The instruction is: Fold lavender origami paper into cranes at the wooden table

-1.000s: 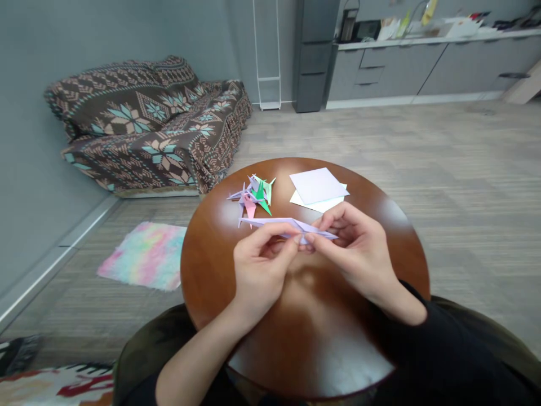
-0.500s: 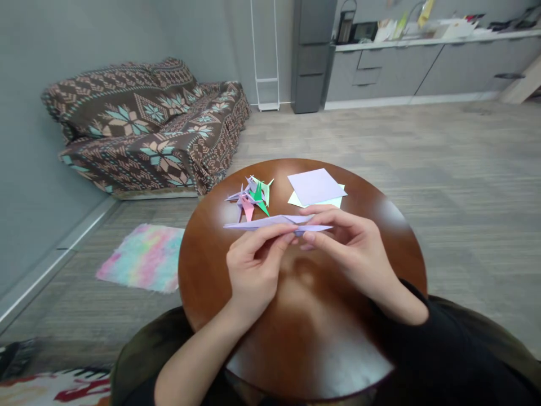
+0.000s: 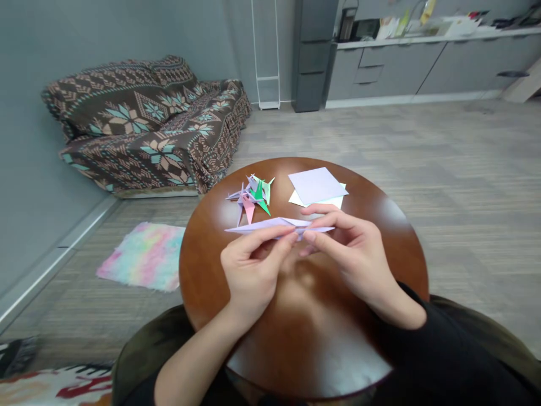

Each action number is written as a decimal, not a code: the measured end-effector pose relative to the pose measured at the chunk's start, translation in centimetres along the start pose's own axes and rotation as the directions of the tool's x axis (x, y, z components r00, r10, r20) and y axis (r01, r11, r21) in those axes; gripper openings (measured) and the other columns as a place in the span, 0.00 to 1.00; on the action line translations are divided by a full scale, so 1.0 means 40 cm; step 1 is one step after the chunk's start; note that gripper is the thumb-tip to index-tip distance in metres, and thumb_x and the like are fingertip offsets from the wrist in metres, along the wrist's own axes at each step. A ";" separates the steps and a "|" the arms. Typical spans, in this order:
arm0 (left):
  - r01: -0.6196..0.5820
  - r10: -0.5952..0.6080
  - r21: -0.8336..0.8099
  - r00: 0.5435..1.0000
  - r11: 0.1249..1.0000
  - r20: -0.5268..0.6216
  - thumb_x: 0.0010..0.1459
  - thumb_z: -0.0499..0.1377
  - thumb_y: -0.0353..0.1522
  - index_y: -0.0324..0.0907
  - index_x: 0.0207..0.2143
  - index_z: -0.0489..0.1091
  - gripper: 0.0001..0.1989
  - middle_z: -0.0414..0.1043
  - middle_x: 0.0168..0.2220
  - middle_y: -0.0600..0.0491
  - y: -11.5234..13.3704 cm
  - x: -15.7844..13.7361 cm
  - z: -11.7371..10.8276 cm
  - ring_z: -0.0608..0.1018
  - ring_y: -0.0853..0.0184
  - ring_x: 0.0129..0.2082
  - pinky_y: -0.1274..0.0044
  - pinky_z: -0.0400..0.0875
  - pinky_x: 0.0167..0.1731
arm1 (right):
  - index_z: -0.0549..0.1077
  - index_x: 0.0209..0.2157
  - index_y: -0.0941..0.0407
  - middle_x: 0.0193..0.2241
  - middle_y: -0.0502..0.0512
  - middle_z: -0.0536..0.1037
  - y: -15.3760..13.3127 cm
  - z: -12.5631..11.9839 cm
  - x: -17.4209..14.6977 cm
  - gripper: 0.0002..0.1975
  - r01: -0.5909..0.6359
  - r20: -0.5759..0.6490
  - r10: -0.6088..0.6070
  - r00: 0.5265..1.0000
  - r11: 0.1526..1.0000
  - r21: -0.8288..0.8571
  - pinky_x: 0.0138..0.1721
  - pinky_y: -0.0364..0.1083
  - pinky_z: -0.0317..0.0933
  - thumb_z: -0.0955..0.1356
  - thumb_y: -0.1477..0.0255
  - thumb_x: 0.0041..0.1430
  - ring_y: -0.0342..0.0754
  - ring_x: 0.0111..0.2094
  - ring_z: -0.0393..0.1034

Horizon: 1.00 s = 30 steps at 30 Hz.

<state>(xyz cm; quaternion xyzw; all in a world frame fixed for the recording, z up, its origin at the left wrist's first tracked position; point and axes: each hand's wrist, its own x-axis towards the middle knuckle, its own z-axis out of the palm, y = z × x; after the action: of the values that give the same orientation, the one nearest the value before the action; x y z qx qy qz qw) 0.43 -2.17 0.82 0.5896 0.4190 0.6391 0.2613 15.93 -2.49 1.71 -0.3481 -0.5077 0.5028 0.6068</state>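
Fingers (image 3: pixel 258 238) of the left hand (image 3: pixel 249 276) and right hand (image 3: pixel 366 254) pinch a folded lavender origami paper (image 3: pixel 273 224) at mid-frame.
Each thumb and index finger grips near its middle; the step looks like creasing a narrow fold, and the next move likely calls for aligned edges and light pressure. Beyond, origami cranes (image 3: pixel 259 196) lie left of square sheets (image 3: pixel 316 186) on the round wooden table (image 3: pixel 211 265).

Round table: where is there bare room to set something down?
Bare: the table's near part, between the forearms; right side, between right hand and rim; left side, between left hand and rim. Crowded: far side, with folded paper figures and paper sheets.
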 end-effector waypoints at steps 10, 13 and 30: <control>0.001 -0.001 -0.025 1.000 1.000 -0.009 0.53 0.71 0.28 0.43 0.34 0.84 0.04 0.85 0.32 0.54 0.003 0.002 0.001 0.85 0.67 0.29 0.80 0.81 0.32 | 0.85 0.30 0.55 0.51 0.56 0.75 0.008 -0.005 -0.002 0.01 -0.124 0.037 0.119 0.992 0.975 0.185 0.33 0.44 0.81 0.78 0.73 0.55 0.47 0.42 0.76; 0.011 -0.012 -0.038 1.000 0.999 -0.023 0.53 0.71 0.28 0.43 0.33 0.84 0.04 0.85 0.32 0.53 -0.001 0.002 0.003 0.85 0.67 0.30 0.80 0.81 0.32 | 0.85 0.31 0.54 0.52 0.56 0.75 0.010 -0.007 0.000 0.02 -0.129 0.046 0.123 0.991 0.974 0.188 0.33 0.43 0.81 0.76 0.72 0.58 0.49 0.45 0.75; 0.008 -0.011 -0.087 0.999 0.996 -0.040 0.54 0.70 0.27 0.43 0.35 0.83 0.05 0.84 0.33 0.54 -0.014 0.006 0.001 0.85 0.67 0.33 0.80 0.81 0.35 | 0.84 0.30 0.53 0.49 0.57 0.79 0.010 -0.012 -0.002 0.03 0.074 -0.055 -0.077 0.996 0.996 -0.045 0.38 0.46 0.80 0.76 0.75 0.58 0.52 0.48 0.76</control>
<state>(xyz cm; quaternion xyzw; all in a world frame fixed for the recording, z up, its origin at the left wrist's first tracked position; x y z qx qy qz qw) 0.35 -1.68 0.46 0.5627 0.3986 0.6673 0.2813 16.30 -2.42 1.20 -0.3559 -0.5138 0.4584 0.6319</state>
